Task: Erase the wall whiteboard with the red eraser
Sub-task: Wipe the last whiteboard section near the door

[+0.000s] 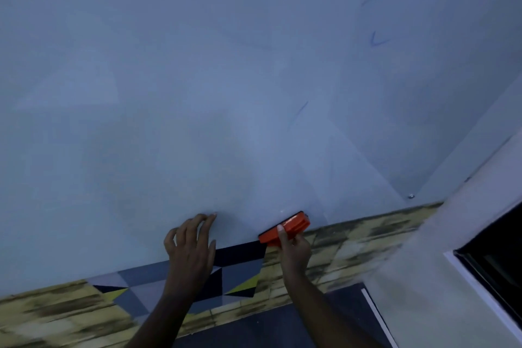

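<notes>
Mid-wipe: right hand (pixel 293 251) grips the red plastic block eraser (pixel 285 227) at the pale wall whiteboard's (pixel 197 93) bottom edge, left hand (pixel 190 243) relaxed w/ fingertips touching the board nearby, so next probably sweep up-right to faint blue marks (pixel 378 39).

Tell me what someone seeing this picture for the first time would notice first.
The red eraser stands out most, bright against the pale whiteboard at its lower edge, gripped by the right hand. Just to its left, the left hand rests its fingertips on the board. Faint blue marker strokes remain at the upper right, and a patterned wall strip runs below the board.
</notes>
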A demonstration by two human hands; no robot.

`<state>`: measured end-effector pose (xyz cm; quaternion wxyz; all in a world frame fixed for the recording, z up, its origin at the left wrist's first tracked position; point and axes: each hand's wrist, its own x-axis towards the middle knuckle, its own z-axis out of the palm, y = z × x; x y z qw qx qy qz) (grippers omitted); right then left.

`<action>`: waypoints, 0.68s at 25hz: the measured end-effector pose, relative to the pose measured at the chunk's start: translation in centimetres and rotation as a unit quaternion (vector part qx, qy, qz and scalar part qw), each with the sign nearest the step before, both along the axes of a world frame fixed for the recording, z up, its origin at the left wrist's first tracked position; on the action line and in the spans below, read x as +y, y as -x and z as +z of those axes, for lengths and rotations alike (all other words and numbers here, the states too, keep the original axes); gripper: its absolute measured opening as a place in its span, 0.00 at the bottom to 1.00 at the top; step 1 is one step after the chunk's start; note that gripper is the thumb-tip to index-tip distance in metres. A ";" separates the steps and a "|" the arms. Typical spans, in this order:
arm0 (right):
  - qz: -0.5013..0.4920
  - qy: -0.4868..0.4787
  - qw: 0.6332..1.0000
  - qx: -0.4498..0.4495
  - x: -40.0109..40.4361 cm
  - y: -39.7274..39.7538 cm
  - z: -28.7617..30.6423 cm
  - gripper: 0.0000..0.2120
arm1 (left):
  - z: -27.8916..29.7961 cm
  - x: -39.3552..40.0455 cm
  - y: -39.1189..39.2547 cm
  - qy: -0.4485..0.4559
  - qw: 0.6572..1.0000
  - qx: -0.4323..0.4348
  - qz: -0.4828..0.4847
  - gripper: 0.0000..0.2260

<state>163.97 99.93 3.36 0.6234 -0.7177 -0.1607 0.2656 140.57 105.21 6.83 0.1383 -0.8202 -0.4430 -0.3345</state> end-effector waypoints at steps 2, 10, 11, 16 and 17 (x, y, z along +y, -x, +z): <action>0.002 0.018 1.000 0.003 -0.4 -2.1 -1.2 0.12 | 0.0 -0.3 -0.9 0.008 1.000 0.010 0.007 0.22; -0.058 -0.021 0.997 -0.046 -0.6 -3.6 2.6 0.19 | 2.7 -0.9 -1.5 0.022 0.999 -0.019 0.029 0.21; -0.071 -0.054 0.995 -0.033 -0.3 -3.5 4.0 0.22 | 3.1 -0.9 -1.5 0.021 0.999 -0.019 0.027 0.21; -0.138 -0.182 0.973 -0.028 1.1 -3.5 10.6 0.27 | 5.3 -0.4 -0.8 0.011 0.999 -0.033 0.028 0.20; -0.133 -0.201 0.969 -0.061 1.3 -2.9 11.7 0.27 | 5.9 -0.2 -0.7 0.005 0.999 -0.043 0.031 0.20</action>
